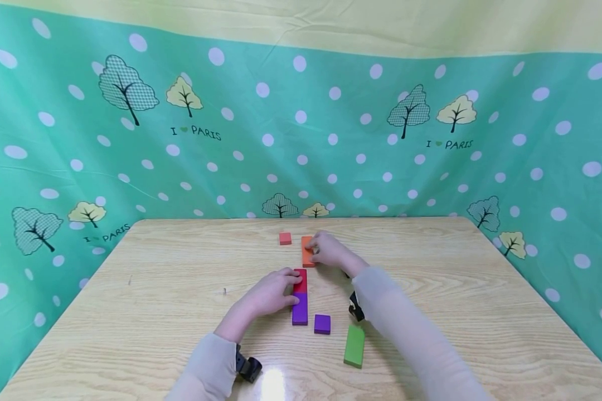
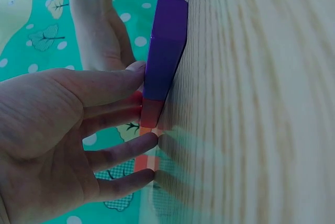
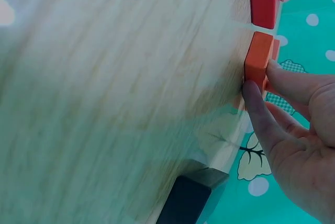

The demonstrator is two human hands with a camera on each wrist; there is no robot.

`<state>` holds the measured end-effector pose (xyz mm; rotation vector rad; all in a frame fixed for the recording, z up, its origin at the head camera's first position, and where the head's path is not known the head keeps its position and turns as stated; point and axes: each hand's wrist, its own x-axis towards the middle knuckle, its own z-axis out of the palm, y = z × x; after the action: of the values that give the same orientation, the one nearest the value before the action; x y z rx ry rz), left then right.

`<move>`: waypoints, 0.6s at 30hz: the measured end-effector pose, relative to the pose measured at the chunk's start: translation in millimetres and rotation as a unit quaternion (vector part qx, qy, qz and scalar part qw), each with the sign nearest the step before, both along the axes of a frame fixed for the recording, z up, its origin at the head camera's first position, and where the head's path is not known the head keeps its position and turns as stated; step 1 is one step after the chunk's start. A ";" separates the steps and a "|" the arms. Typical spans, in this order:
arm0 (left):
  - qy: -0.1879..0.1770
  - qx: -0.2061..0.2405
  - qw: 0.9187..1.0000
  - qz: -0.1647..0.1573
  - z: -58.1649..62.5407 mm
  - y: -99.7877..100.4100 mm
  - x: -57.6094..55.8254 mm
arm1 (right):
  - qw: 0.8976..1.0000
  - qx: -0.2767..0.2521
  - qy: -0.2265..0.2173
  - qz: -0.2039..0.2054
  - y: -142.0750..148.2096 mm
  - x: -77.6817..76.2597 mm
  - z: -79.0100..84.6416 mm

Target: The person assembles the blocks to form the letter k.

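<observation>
My left hand (image 1: 273, 292) lies beside a red block (image 1: 300, 281) and a long purple block (image 1: 299, 309), which stand end to end. Its thumb touches the purple block while fingers reach over the red one; in the left wrist view the fingers look mostly straight. Farther back, my right hand (image 1: 329, 250) pinches an orange block (image 1: 307, 260) between thumb and fingers at its right side. The right wrist view shows the thumb on the orange block's upper edge and a fingertip low on its side. A gap separates the orange block from the red one.
A small coral-red block (image 1: 285, 239) sits left of the orange one. Nearer me lie a small purple block (image 1: 322, 324) and a green block (image 1: 354, 346) with a slanted end. A black block (image 3: 183, 200) stands on the wooden table, mostly hidden by the right arm in the head view.
</observation>
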<state>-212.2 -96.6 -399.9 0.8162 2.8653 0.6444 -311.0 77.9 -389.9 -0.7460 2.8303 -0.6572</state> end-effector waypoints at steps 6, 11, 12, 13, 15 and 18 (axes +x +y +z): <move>-0.001 0.005 1.000 -0.004 0.9 0.4 0.5 | 1.000 0.007 0.008 0.013 -3.7 0.8 -0.8; 0.000 0.008 1.000 -0.006 0.7 0.6 -0.2 | 1.000 0.007 0.005 0.018 -6.3 0.7 -2.2; 0.001 0.008 1.000 -0.006 0.8 0.6 -0.2 | 1.000 0.008 0.005 0.019 -6.8 0.9 -2.3; 0.002 0.008 1.000 -0.006 0.9 0.5 -0.2 | 1.000 0.010 0.004 0.019 -7.3 1.1 -2.1; 0.002 0.008 1.000 -0.006 0.8 0.5 -0.4 | 1.000 0.013 0.007 0.022 -8.4 1.5 -1.6; 0.003 0.008 1.000 -0.005 0.6 0.4 -0.9 | 1.000 0.014 0.004 0.023 -10.0 2.3 -0.9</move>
<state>-213.1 -96.3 -399.3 0.8358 2.8622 0.6647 -308.7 67.9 -390.8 -0.8096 2.8142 -0.6065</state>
